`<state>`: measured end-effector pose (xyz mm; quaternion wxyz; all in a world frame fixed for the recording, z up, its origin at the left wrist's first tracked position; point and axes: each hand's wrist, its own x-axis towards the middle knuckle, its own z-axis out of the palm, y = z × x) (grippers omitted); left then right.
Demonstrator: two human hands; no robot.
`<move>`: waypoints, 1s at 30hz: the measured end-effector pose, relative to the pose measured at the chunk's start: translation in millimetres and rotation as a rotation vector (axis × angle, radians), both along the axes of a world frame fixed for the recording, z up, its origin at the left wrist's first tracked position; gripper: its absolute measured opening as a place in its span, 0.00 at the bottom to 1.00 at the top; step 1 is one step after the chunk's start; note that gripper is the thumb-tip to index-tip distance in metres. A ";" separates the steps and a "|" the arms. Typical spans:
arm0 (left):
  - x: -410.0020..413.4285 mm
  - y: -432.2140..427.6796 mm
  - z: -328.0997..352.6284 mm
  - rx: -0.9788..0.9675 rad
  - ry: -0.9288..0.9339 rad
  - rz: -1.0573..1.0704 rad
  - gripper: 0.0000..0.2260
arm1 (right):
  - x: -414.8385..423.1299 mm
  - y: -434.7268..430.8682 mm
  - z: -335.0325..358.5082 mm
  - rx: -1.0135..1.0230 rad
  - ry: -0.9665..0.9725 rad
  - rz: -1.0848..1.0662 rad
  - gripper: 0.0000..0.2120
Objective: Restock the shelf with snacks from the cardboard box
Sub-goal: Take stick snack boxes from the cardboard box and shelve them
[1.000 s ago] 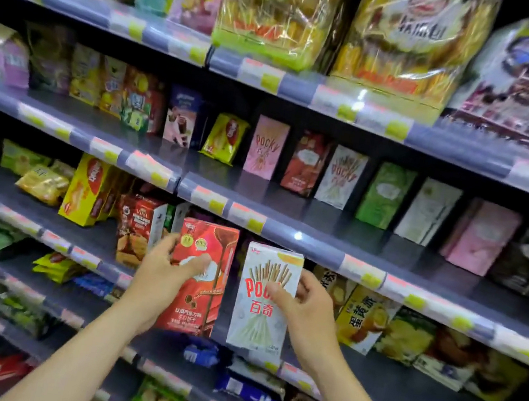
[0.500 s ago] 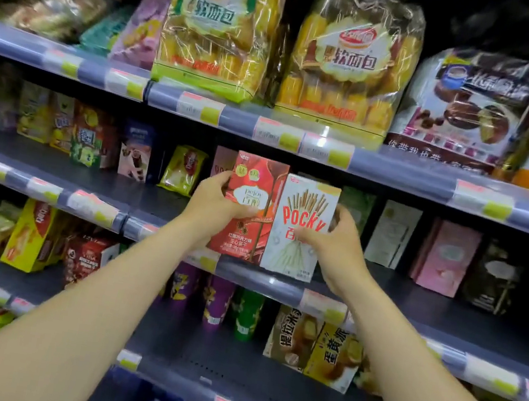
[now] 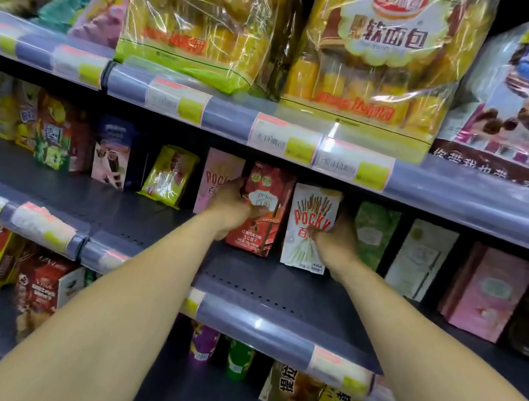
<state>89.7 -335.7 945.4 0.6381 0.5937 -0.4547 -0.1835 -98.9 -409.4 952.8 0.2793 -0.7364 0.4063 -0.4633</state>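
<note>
red snack box [image 3: 266,232]: standing upright, leaning a little, its foot at or just above the deck of the middle shelf [image 3: 243,280]; contact cannot be told for certain. the left hand [image 3: 231,207] is gripping it, fingers curling round its left edge and across the front. white pocky box [image 3: 307,214]: standing upright just inboard of the right grip, its edge nearly meeting the red one. the right hand [image 3: 336,243] is gripping it from its right side, fingertips wrapping onto the lower front. step in hand, by judgement: both boxes are being seated into the row, with a pink pocky box [image 3: 216,175] sitting just outboard of the left grip and a green box [image 3: 374,231] just outboard of the right grip. next move is likely calling for pushing each box back level with its neighbours, squaring the faces forward, then loosening both grips without tipping the narrow boxes. pose: both forearms are reaching forward and up, converging, with the hands sitting close together beneath the upper shelf edge [image 3: 234,122]. cardboard box: not showing.
</note>
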 end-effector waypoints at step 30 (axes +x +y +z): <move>8.9 -12.2 -14.7 0.216 -0.648 0.135 0.52 | -12.6 -10.6 -23.9 -0.269 0.353 -0.117 0.52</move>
